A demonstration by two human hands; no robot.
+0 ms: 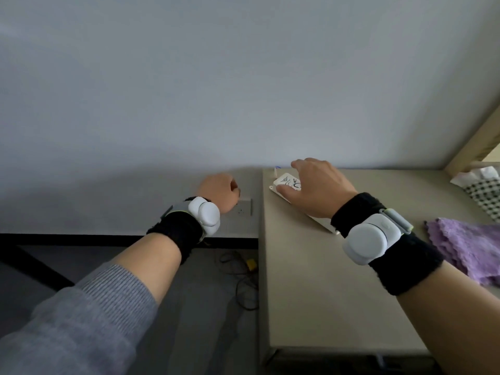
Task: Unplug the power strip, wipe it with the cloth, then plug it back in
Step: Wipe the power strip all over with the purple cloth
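Observation:
A white power strip [286, 181] lies slantwise at the back left of the beige desk [311, 293]. My right hand [319, 188] rests flat on it, fingers spread, hiding most of it. To the left of the desk, my left hand [219, 192] is curled against the wall socket plate [244, 209]. It grips a dark plug [238, 189], of which only a sliver shows. The purple cloth [470, 247] lies crumpled on the desk to the right of my right wrist, untouched.
A black-and-white checked fabric item [484, 192] and a wooden frame [473, 147] stand at the desk's far right. Loose cables [243, 282] and a yellow piece [251, 263] lie on the floor below the socket. A dark table edge [35, 263] crosses the lower left.

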